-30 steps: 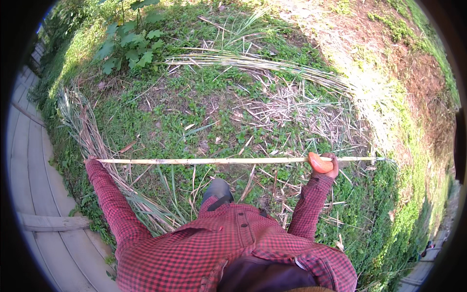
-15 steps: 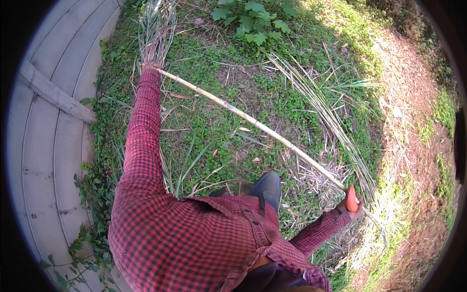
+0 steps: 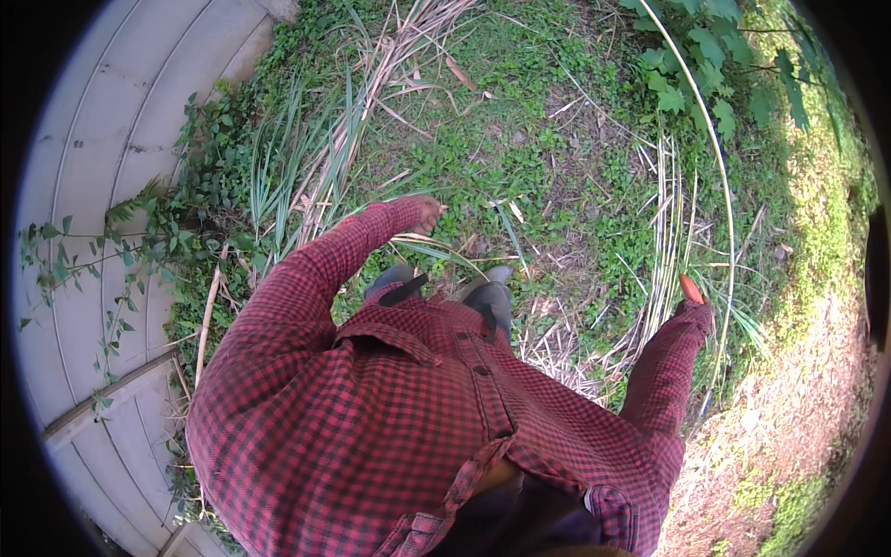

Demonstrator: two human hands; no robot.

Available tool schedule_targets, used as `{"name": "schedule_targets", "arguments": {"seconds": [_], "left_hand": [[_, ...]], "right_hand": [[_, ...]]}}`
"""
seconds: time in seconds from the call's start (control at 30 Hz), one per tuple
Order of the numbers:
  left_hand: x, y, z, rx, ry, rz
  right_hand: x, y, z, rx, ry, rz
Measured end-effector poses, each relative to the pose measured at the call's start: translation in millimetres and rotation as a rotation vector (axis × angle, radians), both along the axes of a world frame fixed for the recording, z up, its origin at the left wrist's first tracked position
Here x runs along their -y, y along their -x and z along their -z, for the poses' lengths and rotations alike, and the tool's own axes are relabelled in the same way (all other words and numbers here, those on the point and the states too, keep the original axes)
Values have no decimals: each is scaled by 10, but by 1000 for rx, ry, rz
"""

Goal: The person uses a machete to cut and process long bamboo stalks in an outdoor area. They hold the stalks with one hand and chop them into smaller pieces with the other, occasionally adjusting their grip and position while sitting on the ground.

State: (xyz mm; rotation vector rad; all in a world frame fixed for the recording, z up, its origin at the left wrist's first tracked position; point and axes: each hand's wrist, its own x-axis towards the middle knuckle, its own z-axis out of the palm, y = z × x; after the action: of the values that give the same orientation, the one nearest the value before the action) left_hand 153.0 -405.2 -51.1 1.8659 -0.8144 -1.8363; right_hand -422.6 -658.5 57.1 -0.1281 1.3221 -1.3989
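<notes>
My left hand (image 3: pixel 429 215) is over the grass in front of my boots, fingers loosely bent, with nothing visible in it. On the right, my right hand (image 3: pixel 694 314) is closed around an orange tool handle (image 3: pixel 690 289); the rest of the tool is hidden, so its kind does not show. Just beyond that hand a long pale stalk (image 3: pixel 723 176) arcs from the far edge towards me, apart from both hands. Beside the right hand lies a bundle of thin stripped stalks (image 3: pixel 666 223).
Dry stalks with long green leaves (image 3: pixel 334 158) lie at the left beside a pale panelled wall (image 3: pixel 111 121) with creeping vines. A broad-leaved plant (image 3: pixel 691 60) grows at the far right. My boots (image 3: pixel 489 299) stand on grass strewn with dry scraps (image 3: pixel 557 357).
The pale stalk, earlier stretched between both hands, has left them and swung to the right. My left hand has drawn back towards my body. My right hand keeps the orange handle.
</notes>
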Motion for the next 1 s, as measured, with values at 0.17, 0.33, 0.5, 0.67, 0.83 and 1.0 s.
{"name": "schedule_targets", "arguments": {"seconds": [0.17,0.33,0.5,0.67,0.83,1.0], "left_hand": [[-1686,-59,644,36,-254,-697],[-2655,-321,1254,-50,-499,-1260],[-2611,-490,1232,-181,-318,-1289],[-2474,-863,964,-95,-184,-1206],[-2836,-1446,1425,-56,-187,-1235],[-2815,-1605,1633,-255,-399,-1615]], "right_hand": [[-146,-1305,650,-113,-492,-127],[-916,-2301,1442,-542,56,-1338],[-1231,-3580,1255,-416,-516,-1585],[-1307,-4247,1390,-460,-405,-1456],[-1228,-4644,871,-93,-201,-1219],[-1007,-5028,719,101,-482,-1234]]}}
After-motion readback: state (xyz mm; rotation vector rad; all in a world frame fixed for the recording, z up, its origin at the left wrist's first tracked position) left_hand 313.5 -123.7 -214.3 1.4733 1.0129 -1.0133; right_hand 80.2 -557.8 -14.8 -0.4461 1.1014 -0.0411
